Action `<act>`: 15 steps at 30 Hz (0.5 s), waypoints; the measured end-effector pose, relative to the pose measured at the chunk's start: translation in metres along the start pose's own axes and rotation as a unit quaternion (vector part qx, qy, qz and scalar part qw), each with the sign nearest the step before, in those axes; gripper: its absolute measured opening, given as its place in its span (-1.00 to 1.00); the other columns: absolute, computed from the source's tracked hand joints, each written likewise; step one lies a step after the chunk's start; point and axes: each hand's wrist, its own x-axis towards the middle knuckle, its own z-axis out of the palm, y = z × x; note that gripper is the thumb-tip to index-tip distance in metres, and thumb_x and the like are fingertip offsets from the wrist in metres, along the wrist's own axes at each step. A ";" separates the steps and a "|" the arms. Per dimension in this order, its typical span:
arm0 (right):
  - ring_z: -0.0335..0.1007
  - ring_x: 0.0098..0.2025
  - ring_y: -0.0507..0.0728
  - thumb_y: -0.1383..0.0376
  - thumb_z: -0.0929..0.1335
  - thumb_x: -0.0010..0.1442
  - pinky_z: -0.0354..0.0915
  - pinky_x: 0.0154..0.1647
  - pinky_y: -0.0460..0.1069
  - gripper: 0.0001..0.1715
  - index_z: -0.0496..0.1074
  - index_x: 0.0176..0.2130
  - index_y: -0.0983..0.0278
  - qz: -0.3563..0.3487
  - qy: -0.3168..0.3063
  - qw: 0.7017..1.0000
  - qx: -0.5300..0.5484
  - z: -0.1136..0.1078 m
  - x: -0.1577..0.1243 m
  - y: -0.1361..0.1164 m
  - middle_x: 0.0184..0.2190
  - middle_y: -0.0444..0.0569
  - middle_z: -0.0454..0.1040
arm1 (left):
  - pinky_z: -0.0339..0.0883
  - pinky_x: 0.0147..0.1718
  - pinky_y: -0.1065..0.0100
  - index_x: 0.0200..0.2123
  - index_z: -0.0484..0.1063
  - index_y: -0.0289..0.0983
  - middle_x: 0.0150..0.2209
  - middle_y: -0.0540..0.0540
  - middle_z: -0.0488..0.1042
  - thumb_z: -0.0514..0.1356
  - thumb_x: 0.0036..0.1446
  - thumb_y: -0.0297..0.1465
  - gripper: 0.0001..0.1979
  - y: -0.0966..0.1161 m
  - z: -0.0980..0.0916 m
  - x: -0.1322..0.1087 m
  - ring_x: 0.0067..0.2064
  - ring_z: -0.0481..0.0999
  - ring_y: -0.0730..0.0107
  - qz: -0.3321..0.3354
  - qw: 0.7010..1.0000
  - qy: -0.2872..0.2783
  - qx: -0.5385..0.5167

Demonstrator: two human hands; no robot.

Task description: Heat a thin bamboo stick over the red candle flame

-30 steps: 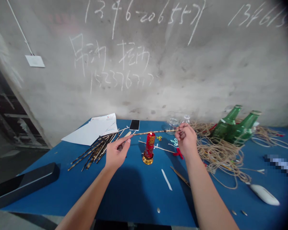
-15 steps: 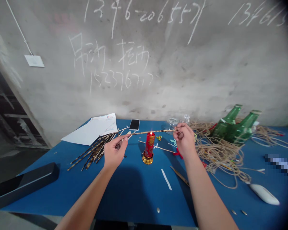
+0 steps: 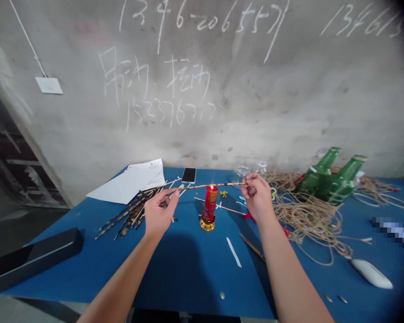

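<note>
The left hand (image 3: 159, 211) and right hand (image 3: 258, 196) pinch a dark-banded stick (image 3: 229, 184), a lit red candle (image 3: 210, 205) between their grips.

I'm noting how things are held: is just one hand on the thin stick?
No, the left hand and the right hand both pinch the thin stick, one on each side of the red candle.
</note>
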 end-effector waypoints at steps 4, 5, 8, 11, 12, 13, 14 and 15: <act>0.22 -0.66 -0.05 0.33 0.47 -0.10 0.00 -0.71 -0.15 -0.86 0.48 -0.41 0.23 0.002 -0.008 1.000 -0.006 0.001 0.000 0.001 -0.53 -0.16 0.44 | 0.07 -0.54 0.41 -0.22 0.68 -0.27 -0.65 0.12 0.17 0.37 0.22 -0.18 -0.74 -0.001 0.000 0.001 -0.57 0.14 0.50 0.000 1.000 0.014 -0.006; 0.23 -0.66 -0.05 0.33 0.47 -0.09 -0.01 -0.71 -0.15 -0.86 0.48 -0.41 0.23 0.003 -0.010 1.000 -0.007 0.002 -0.001 0.001 -0.52 -0.16 0.45 | 0.07 -0.54 0.41 -0.23 0.67 -0.27 -0.65 0.13 0.16 0.38 0.21 -0.18 -0.74 -0.002 0.000 0.001 -0.57 0.13 0.50 0.000 1.000 0.018 -0.006; 0.23 -0.65 -0.04 0.32 0.48 -0.09 -0.01 -0.71 -0.15 -0.84 0.48 -0.40 0.23 0.009 -0.015 1.000 -0.008 0.003 -0.002 0.001 -0.51 -0.16 0.46 | 0.06 -0.54 0.42 -0.28 0.63 -0.27 -0.65 0.13 0.15 0.38 0.21 -0.18 -0.74 -0.002 0.000 0.003 -0.57 0.11 0.51 -0.001 1.000 0.019 -0.012; 0.24 -0.65 -0.05 0.31 0.49 -0.08 0.00 -0.71 -0.15 -0.83 0.49 -0.39 0.23 0.015 -0.022 1.000 -0.007 0.004 -0.003 0.000 -0.50 -0.15 0.47 | 0.04 -0.55 0.44 -0.27 0.59 -0.27 -0.65 0.14 0.15 0.37 0.23 -0.17 -0.74 -0.001 -0.001 0.004 -0.58 0.11 0.52 -0.014 0.999 0.004 -0.032; 0.24 -0.65 -0.05 0.31 0.50 -0.08 0.01 -0.70 -0.15 -0.83 0.50 -0.39 0.23 0.017 -0.026 1.000 -0.006 0.004 -0.003 0.000 -0.50 -0.15 0.47 | 0.03 -0.56 0.45 -0.26 0.57 -0.26 -0.64 0.14 0.15 0.36 0.24 -0.17 -0.74 -0.002 -0.001 0.004 -0.58 0.10 0.52 -0.022 0.999 -0.004 -0.042; 0.24 -0.65 -0.05 0.30 0.51 -0.07 0.01 -0.70 -0.15 -0.83 0.50 -0.39 0.23 0.018 -0.030 0.999 -0.005 0.005 -0.004 0.000 -0.49 -0.15 0.47 | 0.01 -0.57 0.46 -0.24 0.55 -0.25 -0.64 0.14 0.16 0.35 0.25 -0.16 -0.74 -0.002 -0.002 0.004 -0.59 0.10 0.53 -0.033 0.998 -0.012 -0.054; 0.24 -0.65 -0.05 0.30 0.51 -0.07 0.01 -0.70 -0.14 -0.82 0.50 -0.39 0.23 0.019 -0.033 0.999 -0.005 0.005 -0.004 -0.001 -0.49 -0.15 0.47 | -0.02 -0.59 0.46 -0.23 0.53 -0.24 -0.64 0.14 0.17 0.34 0.25 -0.15 -0.74 -0.002 -0.002 0.004 -0.60 0.10 0.53 -0.045 0.996 -0.022 -0.067; 0.24 -0.65 -0.05 0.30 0.51 -0.07 0.00 -0.70 -0.14 -0.82 0.50 -0.39 0.23 0.020 -0.036 0.999 -0.005 0.005 -0.004 -0.001 -0.49 -0.16 0.46 | -0.05 -0.61 0.47 -0.22 0.51 -0.24 -0.65 0.14 0.18 0.33 0.26 -0.14 -0.73 -0.003 -0.002 0.004 -0.61 0.09 0.54 -0.057 0.995 -0.030 -0.080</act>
